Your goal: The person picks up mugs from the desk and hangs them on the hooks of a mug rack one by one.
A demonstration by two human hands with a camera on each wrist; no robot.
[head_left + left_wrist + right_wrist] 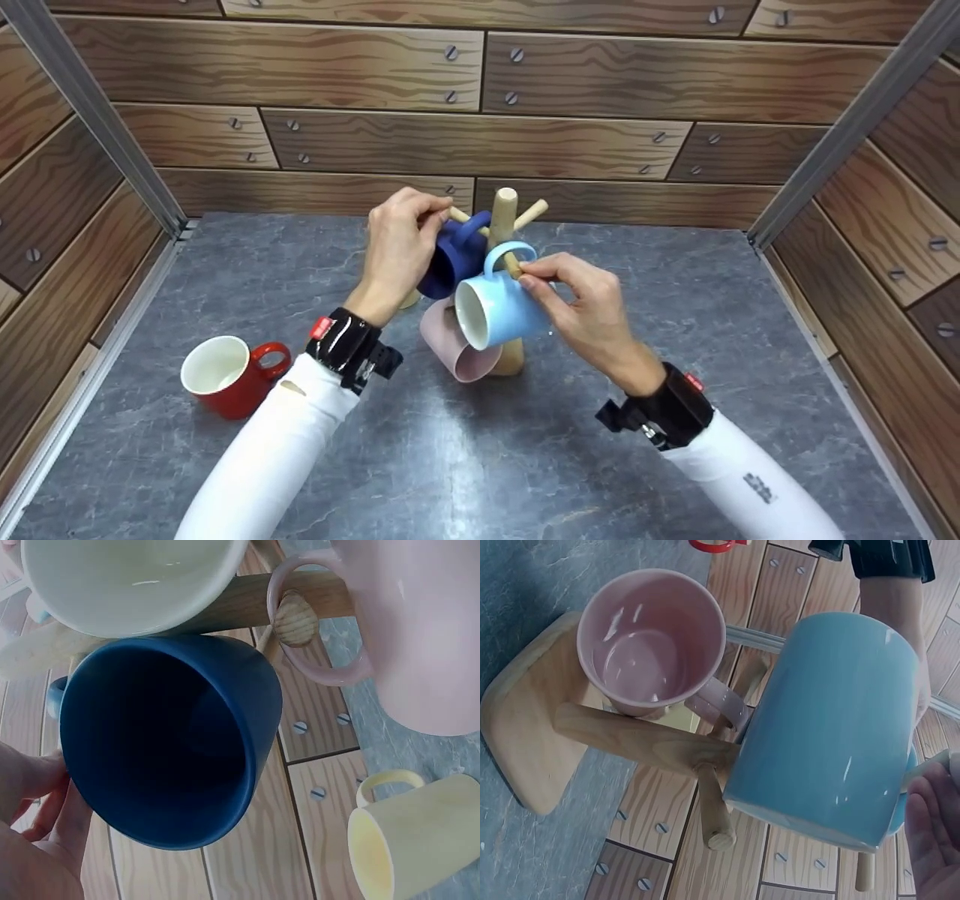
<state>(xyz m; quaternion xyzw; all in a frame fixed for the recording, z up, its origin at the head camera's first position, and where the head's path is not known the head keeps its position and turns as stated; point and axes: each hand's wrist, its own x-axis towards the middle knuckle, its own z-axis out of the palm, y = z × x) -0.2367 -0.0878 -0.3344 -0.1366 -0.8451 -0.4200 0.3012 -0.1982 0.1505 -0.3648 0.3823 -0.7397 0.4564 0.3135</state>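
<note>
A wooden mug tree [507, 206] stands mid-table. A dark blue mug [457, 255] and a light blue mug [510, 304] hang by their handles from two upper pegs, and a pink mug [457, 349] hangs lower. My left hand [401, 244] pinches the tip of the peg beside the dark blue mug; in the left wrist view its fingers [64, 821] lie next to that mug's rim. With thumb and forefinger, my right hand [581, 307] pinches the peg end at the light blue mug's handle. The right wrist view shows this mug's outside [825, 735].
A red mug [232, 375] with a white inside stands upright at the left of the grey table [420, 480]. Behind the tree, a yellow mug [420, 836] lies on its side, mostly hidden from the head view. Wood-patterned walls [300, 67] enclose the table.
</note>
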